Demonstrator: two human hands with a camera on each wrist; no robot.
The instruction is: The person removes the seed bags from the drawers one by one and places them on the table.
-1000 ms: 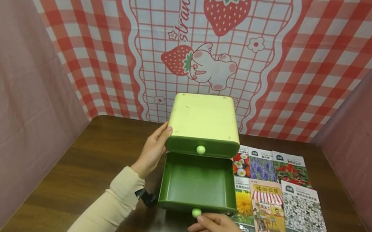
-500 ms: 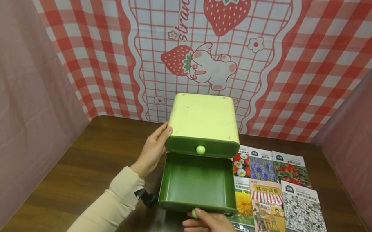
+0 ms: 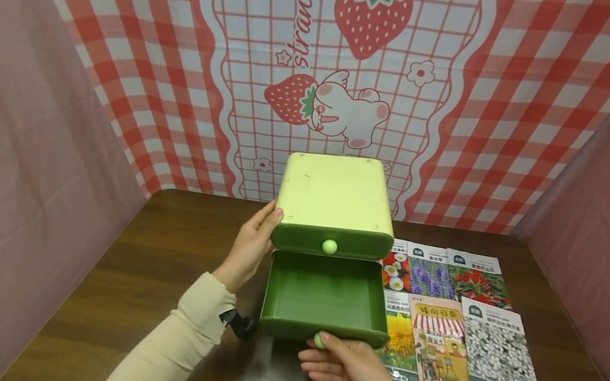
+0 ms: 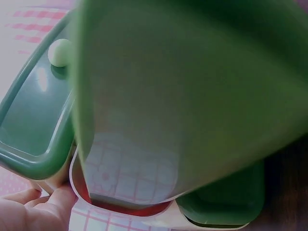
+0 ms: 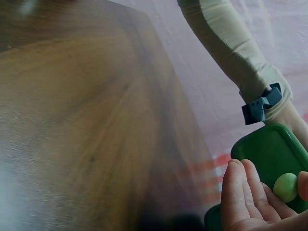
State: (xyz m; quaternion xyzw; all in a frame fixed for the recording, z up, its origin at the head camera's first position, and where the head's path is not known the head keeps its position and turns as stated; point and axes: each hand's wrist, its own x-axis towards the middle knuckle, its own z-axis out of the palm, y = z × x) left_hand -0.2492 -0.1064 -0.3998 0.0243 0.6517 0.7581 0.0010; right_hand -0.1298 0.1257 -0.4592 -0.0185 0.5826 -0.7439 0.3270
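A small drawer cabinet with a pale yellow top (image 3: 336,189) and green drawers stands at the middle of the table. Its top drawer (image 3: 296,238) is pushed in. Below it, the pulled-out drawer (image 3: 323,296) shows a bare green inside. With thumb and index finger, my right hand (image 3: 355,373) pinches the light green knob (image 5: 286,187) on that drawer, its other fingers reaching out below. My left hand (image 3: 249,245) rests against the cabinet's left side, thumb near the top drawer's front edge. A lower drawer (image 4: 226,192) also appears in the left wrist view.
Several seed packets with flower pictures lie right of the cabinet, among them a white-flower packet (image 3: 500,351) and a pink packet (image 3: 440,344). A strawberry-print cloth (image 3: 361,78) hangs behind the brown wooden table (image 3: 144,271). A black wrist device (image 5: 260,106) sits on the left sleeve.
My right hand has closed thumb and index finger on the knob, and the drawer has slid slightly inward. My left hand has stayed at the cabinet's side.
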